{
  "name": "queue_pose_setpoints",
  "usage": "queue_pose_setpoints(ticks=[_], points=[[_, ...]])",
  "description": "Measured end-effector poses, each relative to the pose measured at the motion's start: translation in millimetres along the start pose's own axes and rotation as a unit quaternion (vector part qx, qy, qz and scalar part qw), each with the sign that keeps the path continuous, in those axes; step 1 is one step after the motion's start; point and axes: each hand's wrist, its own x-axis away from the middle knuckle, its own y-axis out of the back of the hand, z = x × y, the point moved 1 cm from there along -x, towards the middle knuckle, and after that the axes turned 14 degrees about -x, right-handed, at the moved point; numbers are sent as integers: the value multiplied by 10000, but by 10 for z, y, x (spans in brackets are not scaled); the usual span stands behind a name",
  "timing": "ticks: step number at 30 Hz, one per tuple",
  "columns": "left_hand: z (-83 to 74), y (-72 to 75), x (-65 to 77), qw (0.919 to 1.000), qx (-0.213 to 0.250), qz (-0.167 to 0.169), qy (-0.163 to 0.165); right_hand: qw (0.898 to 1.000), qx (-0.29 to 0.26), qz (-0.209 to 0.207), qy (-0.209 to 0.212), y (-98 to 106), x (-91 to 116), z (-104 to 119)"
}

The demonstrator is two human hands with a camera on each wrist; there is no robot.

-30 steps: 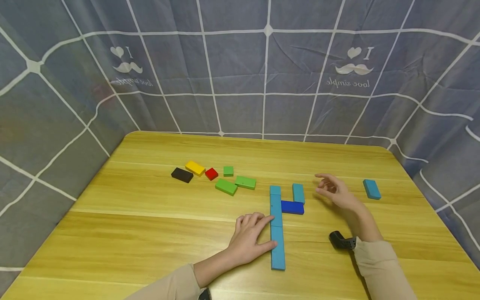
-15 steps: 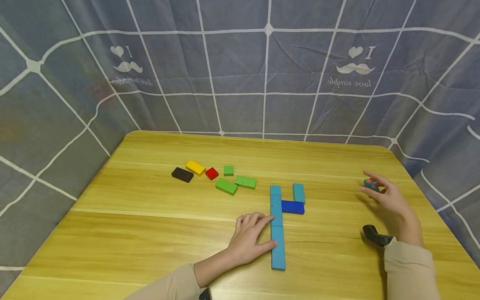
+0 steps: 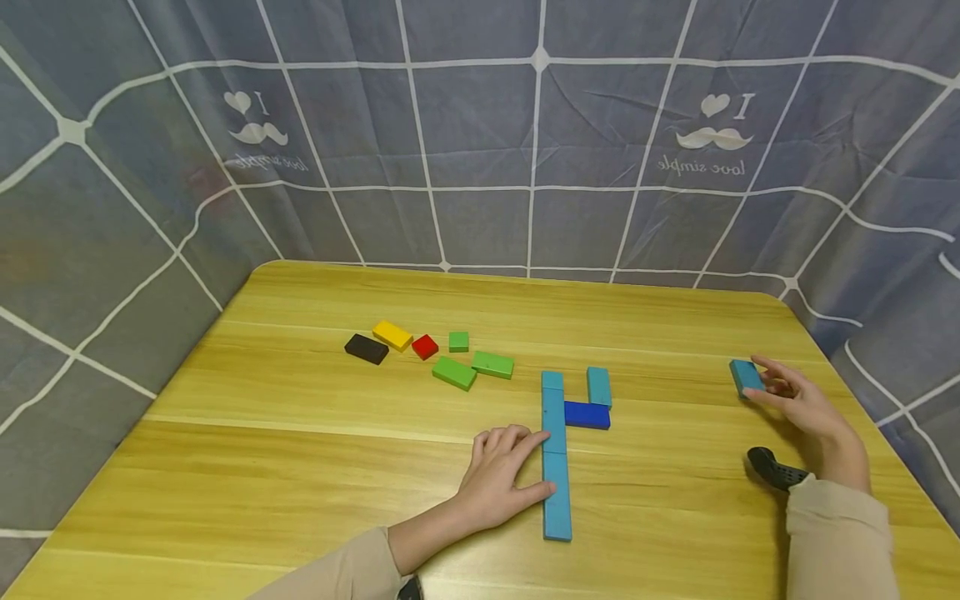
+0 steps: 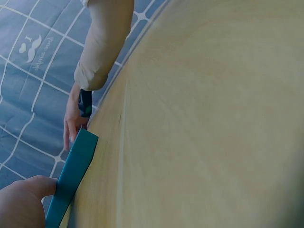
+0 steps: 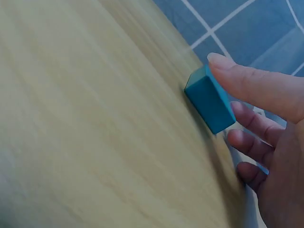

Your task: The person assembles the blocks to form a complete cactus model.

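Head view: at left on the desk [image 3: 262,492] lie a black block [image 3: 367,349], a yellow block [image 3: 392,335], a red block [image 3: 425,347] and three green blocks [image 3: 454,373]. Next comes the left hand [image 3: 495,483], fingers relaxed, index and thumb tips resting on a straight row of light blue blocks [image 3: 557,515]. A dark blue block [image 3: 587,415] juts right from it, another light blue block [image 3: 599,386] at its far right corner. Well apart, further right, lies a loose block [image 3: 745,377], plain light blue, flat and oblong, with the fingers and thumb of the right hand [image 3: 810,408] curled round its right side. The step in hand appears to be grasping it; the next move likely calls for a firm pinch.
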Motion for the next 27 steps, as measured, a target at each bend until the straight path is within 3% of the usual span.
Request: queue_pose_setpoints(ticks=[15,27], points=[[10,-10,-4,10000,-10,16,22,9976,419,541,-83,-6,-102,-6],[9,-13,1,9999,-24,-79,-58,9995,144,278,-98,-77,-68,-1]])
